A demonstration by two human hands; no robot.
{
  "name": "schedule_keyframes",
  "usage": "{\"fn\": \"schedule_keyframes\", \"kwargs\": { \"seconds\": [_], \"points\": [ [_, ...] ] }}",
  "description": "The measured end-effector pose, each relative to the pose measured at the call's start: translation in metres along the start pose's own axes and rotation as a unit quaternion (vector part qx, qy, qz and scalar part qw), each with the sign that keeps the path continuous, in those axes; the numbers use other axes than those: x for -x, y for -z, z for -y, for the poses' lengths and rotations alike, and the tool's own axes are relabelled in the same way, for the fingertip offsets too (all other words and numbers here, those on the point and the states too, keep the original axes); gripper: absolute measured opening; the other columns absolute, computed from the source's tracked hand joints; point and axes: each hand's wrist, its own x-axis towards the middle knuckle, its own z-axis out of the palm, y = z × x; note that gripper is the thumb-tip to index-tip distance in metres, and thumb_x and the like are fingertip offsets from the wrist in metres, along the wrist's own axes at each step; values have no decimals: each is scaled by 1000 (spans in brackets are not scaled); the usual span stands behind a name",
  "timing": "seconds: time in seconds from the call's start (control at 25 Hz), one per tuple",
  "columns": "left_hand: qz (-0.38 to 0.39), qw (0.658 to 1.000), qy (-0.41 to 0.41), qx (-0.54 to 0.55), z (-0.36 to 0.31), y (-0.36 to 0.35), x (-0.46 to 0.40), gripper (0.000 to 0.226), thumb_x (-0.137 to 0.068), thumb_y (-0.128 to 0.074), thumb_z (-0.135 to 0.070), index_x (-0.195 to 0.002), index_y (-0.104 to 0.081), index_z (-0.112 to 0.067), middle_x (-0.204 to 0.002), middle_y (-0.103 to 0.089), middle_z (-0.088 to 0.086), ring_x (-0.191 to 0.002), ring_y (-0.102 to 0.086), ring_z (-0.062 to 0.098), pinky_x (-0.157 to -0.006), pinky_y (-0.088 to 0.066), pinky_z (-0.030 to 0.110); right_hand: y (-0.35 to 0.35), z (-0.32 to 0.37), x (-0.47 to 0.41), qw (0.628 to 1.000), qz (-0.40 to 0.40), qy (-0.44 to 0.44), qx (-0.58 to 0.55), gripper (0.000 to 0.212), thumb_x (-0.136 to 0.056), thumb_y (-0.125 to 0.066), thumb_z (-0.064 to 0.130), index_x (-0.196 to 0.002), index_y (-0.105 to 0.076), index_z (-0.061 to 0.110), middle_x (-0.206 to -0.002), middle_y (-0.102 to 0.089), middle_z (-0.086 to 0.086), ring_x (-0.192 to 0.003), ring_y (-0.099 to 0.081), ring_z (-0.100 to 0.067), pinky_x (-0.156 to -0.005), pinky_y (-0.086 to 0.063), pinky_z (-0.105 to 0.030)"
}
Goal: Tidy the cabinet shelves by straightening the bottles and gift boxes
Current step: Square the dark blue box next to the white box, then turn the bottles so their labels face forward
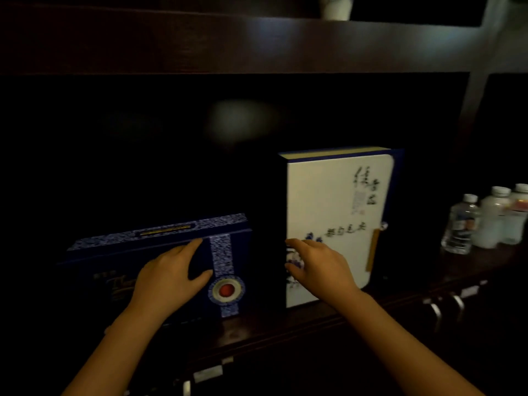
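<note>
Counts on the shelf: two boxes, three bottles, two hands.

Two gift boxes stand here, a dark blue box (160,267) and a white box (337,212). Three capped bottles cluster at the right: bottle one (460,224), bottle two (490,220), bottle three (515,215). Two hands show, the left hand (168,277) and the right hand (318,265).

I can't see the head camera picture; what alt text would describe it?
Two bare hands reach into a dark wooden cabinet shelf: the left hand rests open on a low dark blue gift box, and the right hand touches the lower left of a taller white gift box. Three plastic bottles stand at the right.
</note>
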Motion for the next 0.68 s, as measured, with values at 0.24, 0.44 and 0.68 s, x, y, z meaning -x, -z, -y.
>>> {"fn": "schedule_keyframes", "kwargs": {
  "seconds": [0.24,0.44,0.68],
  "points": [
    [58,996,-49,50,-158,-15,16,71,-81,-52,-59,-142,-24,-37,-141,-49,0,-117,-54,23,-75,-51,32,86,-107,104,996,1,-73,48,51,-83,-56,46,-129,-40,30,-116,-62,-1,-101,-59,-21,-74,-53,-38],
    [101,978,-68,171,-325,-40,40,71,-76,-58,-60,-138,-31,-39,-133,-55,-6,-114,-56,16,-88,-52,33,172,-220,205,989,-5,-135,55,57,-77,-60,51,-128,-40,35,-116,-62,4,-96,-61,-13,-68,-48,-29],
    [117,960,-137,213,-467,-52,26,70,-75,-56,-63,-136,-32,-41,-129,-57,-7,-112,-57,12,-84,-51,31,245,-312,256,976,-61,-197,63,54,-74,-60,53,-122,-44,36,-115,-64,6,-103,-60,-15,-69,-46,-30]
  ]
}}
